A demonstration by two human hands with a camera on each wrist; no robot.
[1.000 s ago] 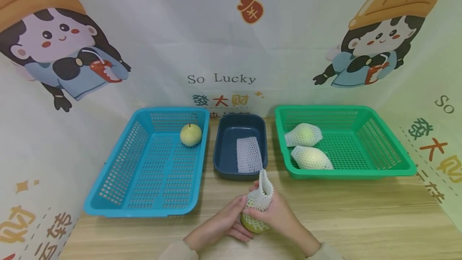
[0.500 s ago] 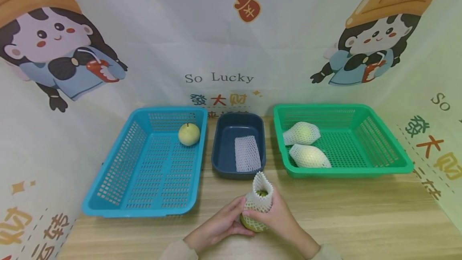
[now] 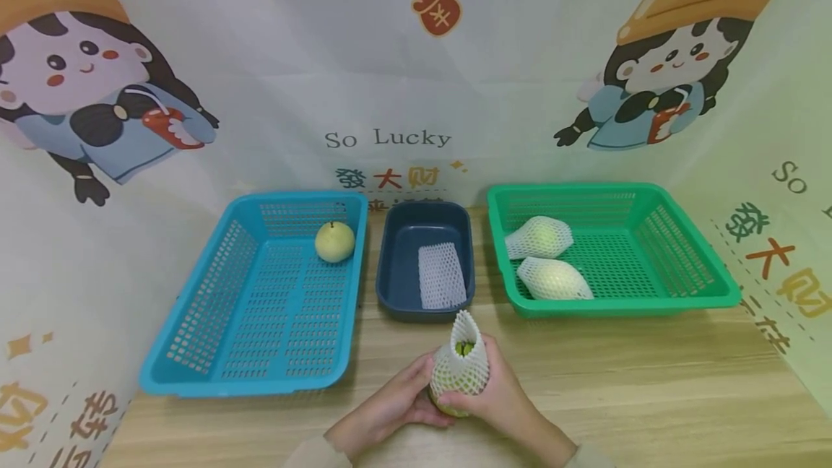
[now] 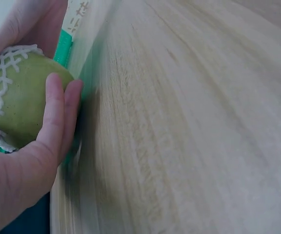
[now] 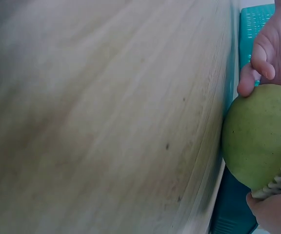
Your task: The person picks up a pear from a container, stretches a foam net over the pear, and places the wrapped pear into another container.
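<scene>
Sitting between both half-closed hands, a partly netted pear is gripped.

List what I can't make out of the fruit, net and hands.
Head: most fingers of the right hand, hidden behind the net and held fruit.
Head: the nearer wrapped fruit's underside, hidden by the green basket's front rim.
Left wrist: the net's upper end, cut off by the left edge.
Right wrist: the held fruit's right part, cut off by the right edge.

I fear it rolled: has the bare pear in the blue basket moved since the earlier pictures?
No; in the blue basket, the bare pear stays equally near the right wall.
</scene>
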